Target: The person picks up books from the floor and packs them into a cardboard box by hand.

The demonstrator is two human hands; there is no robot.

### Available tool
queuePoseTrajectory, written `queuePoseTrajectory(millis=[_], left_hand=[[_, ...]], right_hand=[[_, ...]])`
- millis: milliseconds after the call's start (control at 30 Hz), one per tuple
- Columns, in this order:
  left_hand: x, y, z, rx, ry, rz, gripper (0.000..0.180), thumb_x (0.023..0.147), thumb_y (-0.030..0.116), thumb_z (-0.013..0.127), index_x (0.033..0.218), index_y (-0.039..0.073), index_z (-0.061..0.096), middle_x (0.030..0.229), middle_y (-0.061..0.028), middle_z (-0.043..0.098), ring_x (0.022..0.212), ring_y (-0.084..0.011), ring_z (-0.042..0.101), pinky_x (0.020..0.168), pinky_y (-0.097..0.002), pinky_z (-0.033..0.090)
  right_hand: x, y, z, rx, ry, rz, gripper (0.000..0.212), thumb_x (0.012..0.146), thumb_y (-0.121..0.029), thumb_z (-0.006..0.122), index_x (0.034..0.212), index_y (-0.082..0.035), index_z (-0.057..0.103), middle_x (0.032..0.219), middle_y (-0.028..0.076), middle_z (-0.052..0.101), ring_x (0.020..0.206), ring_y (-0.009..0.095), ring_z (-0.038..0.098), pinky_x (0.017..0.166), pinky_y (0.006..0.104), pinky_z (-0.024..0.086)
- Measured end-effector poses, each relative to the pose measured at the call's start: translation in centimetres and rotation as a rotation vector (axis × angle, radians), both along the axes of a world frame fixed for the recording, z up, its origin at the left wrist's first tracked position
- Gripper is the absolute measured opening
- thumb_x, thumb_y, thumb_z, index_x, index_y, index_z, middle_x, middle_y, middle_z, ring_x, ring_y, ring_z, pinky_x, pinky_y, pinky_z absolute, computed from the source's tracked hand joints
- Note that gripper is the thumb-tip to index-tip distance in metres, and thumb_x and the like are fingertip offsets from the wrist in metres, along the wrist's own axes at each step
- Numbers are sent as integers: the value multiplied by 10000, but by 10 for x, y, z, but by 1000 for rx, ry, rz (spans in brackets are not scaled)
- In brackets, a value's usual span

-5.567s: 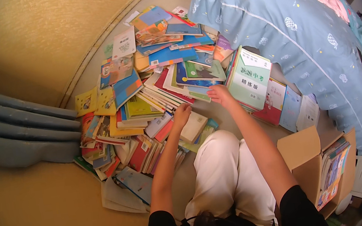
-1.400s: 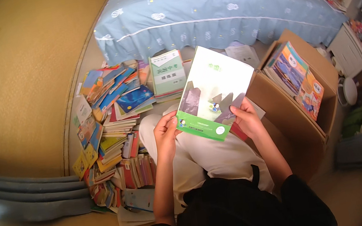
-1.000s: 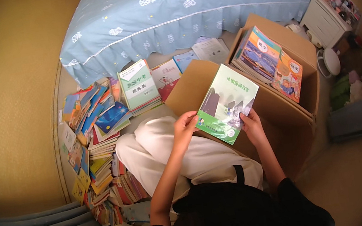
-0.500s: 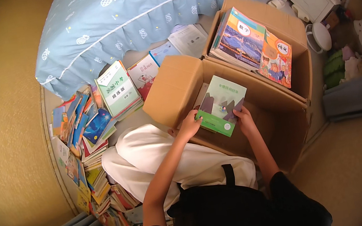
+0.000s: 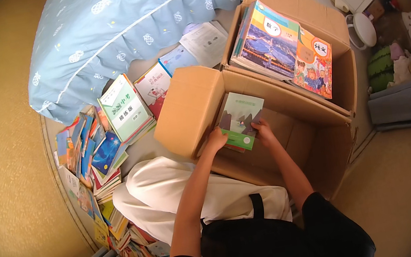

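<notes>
Cardboard makes up the big brown open box [image 5: 319, 132] that fills the centre and right of the head view, its near flap [image 5: 189, 109] folded out toward the left. Both hands are down inside it: the left hand [image 5: 215, 140] grips the lower left corner of a thin green-covered booklet [image 5: 241, 120], and the right hand [image 5: 262, 130] pinches its lower right edge, fingers closed on the paper. The booklet sits low in the near half of the box, over what looks like one or two more flat books; I cannot tell whether it already rests on them.

At the far side of the box, upper right of centre, leans a stack of larger colourful picture-cover books [image 5: 278, 47], so the packing looks begun but far from finished. Much remains outside: a sprawling heap of mixed thin books [image 5: 93, 168] at the left of the frame, and several lying loose along the foot of the blue patterned bed cover [image 5: 143, 9] at the top, among them a green-and-white workbook [image 5: 124, 109].
</notes>
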State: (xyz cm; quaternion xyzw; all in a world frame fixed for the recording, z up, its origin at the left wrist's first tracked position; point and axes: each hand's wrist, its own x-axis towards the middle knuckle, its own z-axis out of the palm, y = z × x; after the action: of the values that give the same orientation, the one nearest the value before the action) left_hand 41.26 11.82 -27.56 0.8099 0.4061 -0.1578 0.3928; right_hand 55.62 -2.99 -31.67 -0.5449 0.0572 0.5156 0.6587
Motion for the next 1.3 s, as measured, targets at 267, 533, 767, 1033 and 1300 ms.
queuePoseTrajectory(millis=[267, 533, 767, 1033, 1300], left_hand=[[8, 36, -64, -25, -106, -23, 355, 784, 209, 511, 1030, -44, 467, 1128, -243, 471, 1048, -362, 461, 872, -397, 372], [47, 46, -63, -184, -108, -52, 358, 754, 198, 522, 1024, -37, 506, 1074, -225, 510, 1031, -354, 470, 875, -391, 372], [53, 65, -74, -160, -22, -79, 353, 759, 212, 536, 1010, -34, 506, 1039, -241, 522, 999, -365, 490, 850, -397, 384], [65, 80, -103, -236, -16, -124, 346, 761, 217, 547, 987, -43, 514, 1038, -238, 523, 997, -353, 496, 848, -388, 388], [58, 81, -129, -147, 88, -254, 415, 769, 281, 539, 1051, -20, 501, 1208, -247, 399, 1111, -352, 409, 927, -390, 346]], right_hand=[[16, 47, -48, -134, -7, 11, 343, 789, -75, 531, 1120, -77, 441, 970, 68, 558, 835, 190, 566, 694, 353, 497], [34, 68, -105, -178, 9, 41, 361, 796, -99, 529, 1144, -86, 430, 1015, 67, 545, 906, 214, 549, 748, 378, 482], [24, 97, -128, -180, 57, 22, 402, 802, -108, 522, 1177, -80, 380, 1082, 81, 503, 966, 228, 514, 781, 392, 465], [31, 105, -161, -203, 39, -60, 404, 794, -97, 519, 1170, -67, 376, 1075, 84, 497, 969, 229, 498, 780, 377, 448], [24, 124, -160, -182, -26, -223, 351, 772, -64, 531, 1096, 9, 418, 987, 127, 507, 894, 212, 502, 747, 313, 421]])
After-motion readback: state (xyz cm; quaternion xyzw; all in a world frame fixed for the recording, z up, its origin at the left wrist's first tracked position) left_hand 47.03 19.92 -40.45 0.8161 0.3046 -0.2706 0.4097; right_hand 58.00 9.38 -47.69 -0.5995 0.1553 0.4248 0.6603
